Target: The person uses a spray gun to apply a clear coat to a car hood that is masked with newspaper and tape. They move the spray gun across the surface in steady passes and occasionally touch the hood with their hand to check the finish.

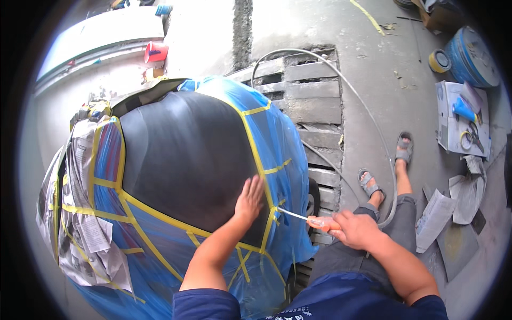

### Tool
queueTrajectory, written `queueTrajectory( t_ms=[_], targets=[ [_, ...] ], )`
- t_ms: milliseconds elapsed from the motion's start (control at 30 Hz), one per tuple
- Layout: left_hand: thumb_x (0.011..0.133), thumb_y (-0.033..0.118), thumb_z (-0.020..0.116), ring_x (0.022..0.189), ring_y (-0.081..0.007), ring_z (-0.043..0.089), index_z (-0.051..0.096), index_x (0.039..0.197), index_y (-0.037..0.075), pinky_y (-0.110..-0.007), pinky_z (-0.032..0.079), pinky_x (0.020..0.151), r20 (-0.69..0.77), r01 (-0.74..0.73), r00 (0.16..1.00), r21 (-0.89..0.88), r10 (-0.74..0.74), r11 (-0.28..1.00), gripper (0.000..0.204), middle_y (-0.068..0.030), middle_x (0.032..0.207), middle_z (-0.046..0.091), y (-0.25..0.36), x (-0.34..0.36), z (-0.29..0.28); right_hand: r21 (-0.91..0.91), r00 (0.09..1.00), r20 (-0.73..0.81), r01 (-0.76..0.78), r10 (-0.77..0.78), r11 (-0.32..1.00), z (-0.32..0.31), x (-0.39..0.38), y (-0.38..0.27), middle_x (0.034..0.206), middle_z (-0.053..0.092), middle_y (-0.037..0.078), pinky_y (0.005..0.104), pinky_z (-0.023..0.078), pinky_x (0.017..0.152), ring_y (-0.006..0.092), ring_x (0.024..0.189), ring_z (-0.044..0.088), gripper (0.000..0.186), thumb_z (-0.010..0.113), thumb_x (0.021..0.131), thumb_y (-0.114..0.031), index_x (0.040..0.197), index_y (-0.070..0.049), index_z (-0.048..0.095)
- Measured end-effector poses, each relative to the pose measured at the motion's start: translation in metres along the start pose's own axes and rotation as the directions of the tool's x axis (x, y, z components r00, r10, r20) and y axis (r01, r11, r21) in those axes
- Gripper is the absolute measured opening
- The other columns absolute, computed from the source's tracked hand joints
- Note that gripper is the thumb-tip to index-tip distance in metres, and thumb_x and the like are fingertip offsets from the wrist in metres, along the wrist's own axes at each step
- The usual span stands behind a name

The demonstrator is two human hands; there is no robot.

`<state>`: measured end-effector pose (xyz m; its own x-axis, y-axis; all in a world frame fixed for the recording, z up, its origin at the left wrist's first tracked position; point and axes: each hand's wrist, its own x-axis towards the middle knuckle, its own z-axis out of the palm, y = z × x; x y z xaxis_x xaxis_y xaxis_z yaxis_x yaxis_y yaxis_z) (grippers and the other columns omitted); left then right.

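Note:
A dark grey car panel [186, 154] curves in front of me, framed by yellow masking tape [257, 152] and blue plastic sheeting [280, 138]. My left hand [249, 198] rests flat on the panel close to its right taped edge, fingers stretched out. In my right hand [354, 229] is a screwdriver [321, 223] with an orange handle, held with the fingers wrapped round it. Its long metal shaft points left, and the tip reaches the tape and sheeting just right of the panel. Whether the tip goes under the tape, I cannot tell.
A grey hose [368, 109] loops over the floor and a slatted drain grate [314, 90]. Masking paper [88, 154] covers the car's left side. At right are a box [448, 120] with scissors [476, 136], a blue drum [472, 58] and loose paper [436, 218]. A red bucket [156, 52] stands far left.

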<state>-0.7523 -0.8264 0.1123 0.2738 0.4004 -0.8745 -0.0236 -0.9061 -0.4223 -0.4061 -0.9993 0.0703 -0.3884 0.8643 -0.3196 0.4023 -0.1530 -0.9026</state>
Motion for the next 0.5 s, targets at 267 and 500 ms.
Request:
queueTrajectory(
  t_ms=[267, 500],
  targets=[
    [0.097, 0.054, 0.041, 0.152, -0.0298, 0.012, 0.029, 0.154, 0.004, -0.049, 0.009, 0.122, -0.098, 0.291, 0.951, -0.035, -0.293, 0.956, 0.076, -0.0097, 0.163, 0.022, -0.122, 0.068, -0.048, 0.082, 0.999, -0.008, -0.032, 0.033, 0.996, 0.032, -0.027, 0.002, 0.097, 0.061, 0.012, 0.0479, 0.056, 0.062, 0.0345, 0.075, 0.068, 0.043, 0.065, 0.088, -0.045, 0.114, -0.011, 0.057],
    [0.096, 0.059, 0.039, 0.152, -0.0356, 0.01, 0.027, 0.153, -0.004, -0.047, 0.006, 0.123, 0.04, 0.09, 0.995, -0.065, -0.088, 0.994, 0.086, -0.0186, 0.162, 0.019, 0.028, 0.011, -0.002, 0.089, 0.996, 0.064, -0.072, 0.066, 0.993, 0.043, -0.034, 0.011, 0.107, 0.061, 0.013, 0.0469, 0.056, 0.067, 0.0339, 0.081, 0.069, 0.045, 0.064, 0.089, -0.044, 0.117, -0.01, 0.057]
  ],
)
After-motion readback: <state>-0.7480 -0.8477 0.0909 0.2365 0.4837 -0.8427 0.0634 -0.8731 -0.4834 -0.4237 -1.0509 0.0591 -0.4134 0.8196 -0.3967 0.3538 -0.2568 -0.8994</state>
